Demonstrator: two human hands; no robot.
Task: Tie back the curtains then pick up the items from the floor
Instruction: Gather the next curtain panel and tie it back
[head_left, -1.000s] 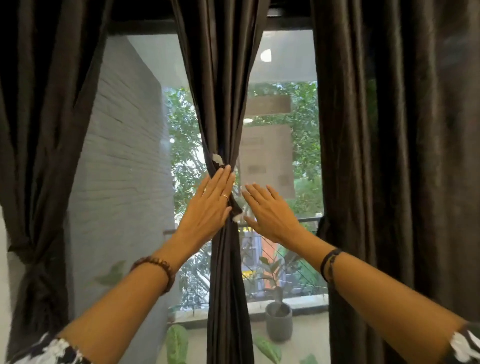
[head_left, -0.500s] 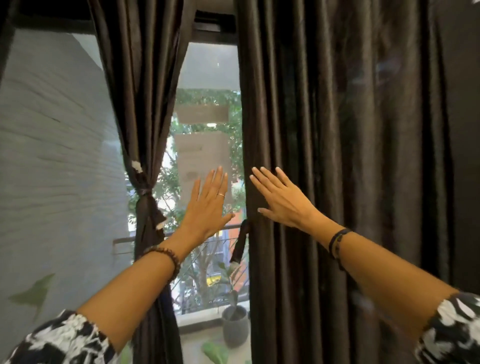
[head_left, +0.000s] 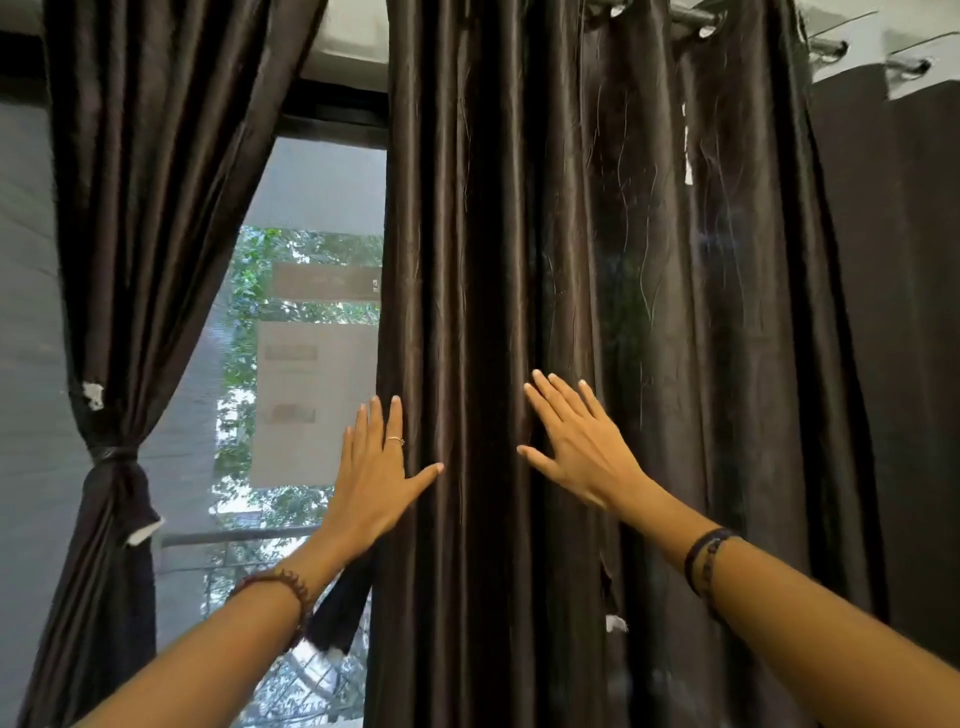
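A dark brown curtain (head_left: 597, 260) hangs loose and full-length in front of me from a metal rod. My left hand (head_left: 375, 478) is flat with fingers spread at the curtain's left edge, thumb on the fabric. My right hand (head_left: 576, 447) lies flat and open on the folds further right. A loose dark tie-back strap (head_left: 340, 608) dangles at the curtain's left edge, below my left wrist. To the left, another dark curtain (head_left: 150, 208) is gathered and knotted with a tie-back (head_left: 111, 454). No floor items are in view.
A window pane (head_left: 306, 338) between the two curtains shows trees, a paper notice stuck on the glass and a balcony railing (head_left: 234, 538). A grey wall is at far left. The curtain rod (head_left: 696, 15) runs along the top right.
My view has swung right from the tied curtain to the loose one. Both hands have moved right with it and now rest open on the loose curtain.
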